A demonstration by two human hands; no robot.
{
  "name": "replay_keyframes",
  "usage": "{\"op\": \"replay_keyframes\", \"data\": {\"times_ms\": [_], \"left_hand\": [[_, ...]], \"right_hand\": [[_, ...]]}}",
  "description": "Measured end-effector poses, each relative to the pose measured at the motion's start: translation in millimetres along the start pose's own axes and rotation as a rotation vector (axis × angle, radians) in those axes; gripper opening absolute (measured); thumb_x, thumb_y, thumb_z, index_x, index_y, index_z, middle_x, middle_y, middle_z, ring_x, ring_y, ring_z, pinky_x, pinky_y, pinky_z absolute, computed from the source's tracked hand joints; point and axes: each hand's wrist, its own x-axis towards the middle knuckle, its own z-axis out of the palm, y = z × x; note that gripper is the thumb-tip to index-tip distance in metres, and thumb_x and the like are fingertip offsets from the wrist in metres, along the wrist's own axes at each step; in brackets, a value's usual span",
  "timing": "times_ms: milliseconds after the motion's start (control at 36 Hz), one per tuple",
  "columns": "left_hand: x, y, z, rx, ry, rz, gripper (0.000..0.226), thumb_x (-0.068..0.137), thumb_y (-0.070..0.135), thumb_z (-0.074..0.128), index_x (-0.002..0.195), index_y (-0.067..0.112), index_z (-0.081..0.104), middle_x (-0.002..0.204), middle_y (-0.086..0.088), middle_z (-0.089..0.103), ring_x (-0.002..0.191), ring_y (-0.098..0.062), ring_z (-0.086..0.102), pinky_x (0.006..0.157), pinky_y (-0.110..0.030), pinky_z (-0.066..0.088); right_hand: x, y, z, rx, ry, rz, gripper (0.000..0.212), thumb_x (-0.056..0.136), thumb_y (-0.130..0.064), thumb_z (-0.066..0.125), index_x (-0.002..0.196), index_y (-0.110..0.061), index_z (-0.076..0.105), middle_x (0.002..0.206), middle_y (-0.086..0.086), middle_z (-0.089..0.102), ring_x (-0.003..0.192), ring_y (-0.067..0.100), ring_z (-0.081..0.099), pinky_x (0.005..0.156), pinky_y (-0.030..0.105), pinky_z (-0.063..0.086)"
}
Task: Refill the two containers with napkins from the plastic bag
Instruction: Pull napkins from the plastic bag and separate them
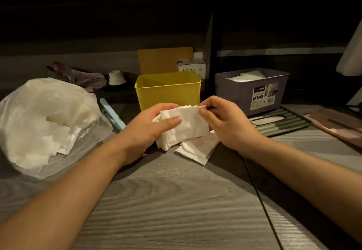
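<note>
A stack of white napkins (pixel 188 124) is held above the table just in front of the yellow container (pixel 168 91). My left hand (pixel 150 126) grips the stack from the left with its thumb on top. My right hand (pixel 221 120) pinches the stack's right edge. The yellow container's inside looks empty from here. To its right the purple container (pixel 252 91) holds white napkins. A clear plastic bag (pixel 45 122) with more napkins lies at the left. A few loose napkins (pixel 197 149) lie on the table under the held stack.
A green slotted lid (pixel 280 122) and a pink lid (pixel 337 126) lie at the right. A light blue clip (pixel 112 112) lies between bag and yellow container. A wooden board (pixel 164 59), a small white box (pixel 193 69) and a wrapper stand behind.
</note>
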Motion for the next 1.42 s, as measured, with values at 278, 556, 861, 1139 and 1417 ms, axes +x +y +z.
{"op": "replay_keyframes", "data": {"times_ms": [278, 556, 861, 1139, 1417], "left_hand": [[3.1, -4.6, -4.0, 0.016, 0.092, 0.022, 0.043, 0.095, -0.002, 0.058, 0.123, 0.03, 0.066, 0.117, -0.001, 0.067, 0.102, -0.02, 0.068, 0.076, -0.03, 0.061], [6.2, -5.1, -9.9, -0.018, 0.148, -0.024, 0.043, 0.093, -0.002, 0.057, 0.12, 0.03, 0.067, 0.121, -0.004, 0.066, 0.108, -0.026, 0.067, 0.077, -0.039, 0.06], [3.9, -2.0, -8.0, -0.04, 0.133, -0.015, 0.038, 0.096, 0.001, 0.057, 0.118, 0.029, 0.067, 0.118, -0.003, 0.067, 0.102, -0.022, 0.069, 0.072, -0.03, 0.059], [2.0, -0.6, -2.7, -0.039, 0.091, -0.009, 0.035, 0.097, 0.003, 0.057, 0.118, 0.029, 0.068, 0.114, -0.001, 0.069, 0.102, -0.021, 0.069, 0.083, -0.033, 0.061], [1.2, -1.5, -3.5, -0.032, 0.063, -0.001, 0.034, 0.098, 0.005, 0.057, 0.118, 0.03, 0.068, 0.112, 0.002, 0.069, 0.099, -0.018, 0.069, 0.077, -0.029, 0.061]], "right_hand": [[3.7, 1.3, -29.7, -0.377, -0.246, -0.119, 0.049, 0.094, 0.01, 0.047, 0.124, -0.025, 0.064, 0.118, -0.014, 0.064, 0.108, 0.001, 0.06, 0.087, 0.013, 0.052], [5.4, 10.4, -59.1, -0.605, -0.566, -0.209, 0.033, 0.094, -0.021, 0.068, 0.122, -0.037, 0.068, 0.133, -0.019, 0.062, 0.117, 0.004, 0.06, 0.102, 0.026, 0.051], [-5.9, -1.9, -44.4, -0.18, -0.276, -0.087, 0.017, 0.096, -0.016, 0.056, 0.096, -0.028, 0.068, 0.099, -0.009, 0.071, 0.09, 0.016, 0.067, 0.083, 0.043, 0.058], [-1.4, -0.9, -34.1, -0.019, -0.204, 0.141, 0.013, 0.098, -0.025, 0.061, 0.107, -0.028, 0.07, 0.094, -0.01, 0.074, 0.089, 0.001, 0.069, 0.084, 0.02, 0.052], [-3.4, -5.9, -46.5, -0.213, -0.461, 0.101, 0.04, 0.091, -0.01, 0.07, 0.121, -0.036, 0.064, 0.1, -0.013, 0.07, 0.099, 0.008, 0.067, 0.092, 0.033, 0.058]]}}
